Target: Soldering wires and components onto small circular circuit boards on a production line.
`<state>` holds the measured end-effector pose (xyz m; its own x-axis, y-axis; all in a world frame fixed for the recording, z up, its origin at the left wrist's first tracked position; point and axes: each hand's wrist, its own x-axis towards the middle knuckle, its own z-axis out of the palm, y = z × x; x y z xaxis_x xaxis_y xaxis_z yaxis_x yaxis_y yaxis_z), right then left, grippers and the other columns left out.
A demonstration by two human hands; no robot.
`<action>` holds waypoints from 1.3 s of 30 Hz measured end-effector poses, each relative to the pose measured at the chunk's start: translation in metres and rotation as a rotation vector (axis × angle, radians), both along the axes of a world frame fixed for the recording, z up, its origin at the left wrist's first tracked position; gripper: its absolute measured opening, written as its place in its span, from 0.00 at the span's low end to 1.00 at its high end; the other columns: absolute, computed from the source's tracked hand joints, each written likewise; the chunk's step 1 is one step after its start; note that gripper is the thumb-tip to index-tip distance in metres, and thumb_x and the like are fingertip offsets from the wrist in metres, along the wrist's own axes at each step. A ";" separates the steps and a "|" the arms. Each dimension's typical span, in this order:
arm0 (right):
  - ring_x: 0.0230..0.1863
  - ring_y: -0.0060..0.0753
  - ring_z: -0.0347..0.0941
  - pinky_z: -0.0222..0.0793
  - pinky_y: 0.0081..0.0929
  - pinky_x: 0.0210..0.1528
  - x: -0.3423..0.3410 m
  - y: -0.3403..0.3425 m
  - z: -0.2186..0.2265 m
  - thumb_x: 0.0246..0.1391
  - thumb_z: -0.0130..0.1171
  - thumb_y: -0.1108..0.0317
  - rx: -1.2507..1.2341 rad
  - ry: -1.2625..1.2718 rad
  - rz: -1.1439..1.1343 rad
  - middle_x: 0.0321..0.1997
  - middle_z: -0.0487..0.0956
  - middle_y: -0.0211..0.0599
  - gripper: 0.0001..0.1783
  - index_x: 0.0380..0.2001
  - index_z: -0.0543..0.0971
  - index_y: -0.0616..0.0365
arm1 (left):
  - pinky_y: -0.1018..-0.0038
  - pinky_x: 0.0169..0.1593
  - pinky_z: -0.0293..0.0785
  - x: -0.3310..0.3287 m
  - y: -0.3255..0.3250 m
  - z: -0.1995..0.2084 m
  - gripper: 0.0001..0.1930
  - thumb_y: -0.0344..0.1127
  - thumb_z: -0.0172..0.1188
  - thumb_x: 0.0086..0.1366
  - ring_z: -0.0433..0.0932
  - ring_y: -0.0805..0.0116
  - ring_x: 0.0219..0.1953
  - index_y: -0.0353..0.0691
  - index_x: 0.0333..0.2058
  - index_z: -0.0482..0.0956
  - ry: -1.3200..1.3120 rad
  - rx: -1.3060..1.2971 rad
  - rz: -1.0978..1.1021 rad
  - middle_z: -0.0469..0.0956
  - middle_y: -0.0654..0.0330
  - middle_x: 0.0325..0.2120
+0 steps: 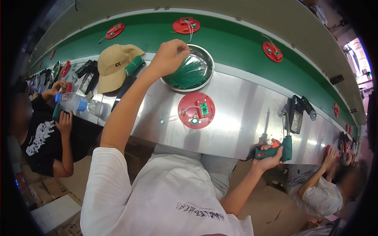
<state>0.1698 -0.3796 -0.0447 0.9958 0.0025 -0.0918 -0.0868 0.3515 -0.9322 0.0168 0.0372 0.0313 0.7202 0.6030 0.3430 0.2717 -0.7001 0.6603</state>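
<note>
Here's the left hand over the near-left rim of the steel bowl, fingertips bunched, and I can't tell whether anything is pinched there; the right hand is wrapped round a green soldering gun, tip aimed away from the body; the red disc lies on the bench just below the bowl, circuit side up; for clean picking, I'd say, take one green strand by its end, don't drag the tangle, and keep that tip clear of the loose wires; now the count: one bowl, one gun in hand, one disc before the person, three large ones on the green panel, smaller ones beyond too tiny to tally; one tan cap; strands, far too many to number.
</note>
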 end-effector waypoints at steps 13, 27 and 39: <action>0.20 0.30 0.74 0.70 0.26 0.20 -0.036 0.007 0.015 0.59 0.56 0.63 -0.122 -0.351 0.634 0.43 0.79 0.51 0.27 0.56 0.71 0.73 | 0.69 0.31 0.74 -0.065 -0.150 0.005 0.05 0.24 0.62 0.59 0.79 0.55 0.26 0.33 0.35 0.78 -0.183 -0.016 -0.047 0.80 0.53 0.26; 0.22 0.28 0.75 0.70 0.24 0.25 -0.055 0.023 0.015 0.48 0.55 0.83 -0.397 -0.526 0.936 0.38 0.83 0.47 0.18 0.45 0.79 0.73 | 0.68 0.24 0.70 -0.049 -0.172 -0.077 0.04 0.23 0.66 0.54 0.75 0.60 0.20 0.34 0.29 0.81 -0.259 0.277 0.110 0.76 0.56 0.21; 0.24 0.29 0.75 0.70 0.24 0.25 -0.053 0.025 0.016 0.52 0.57 0.79 -0.424 -0.467 0.995 0.37 0.82 0.46 0.16 0.46 0.78 0.71 | 0.68 0.24 0.73 -0.050 -0.170 -0.081 0.05 0.25 0.66 0.52 0.76 0.61 0.21 0.37 0.29 0.80 -0.213 0.256 0.139 0.77 0.60 0.22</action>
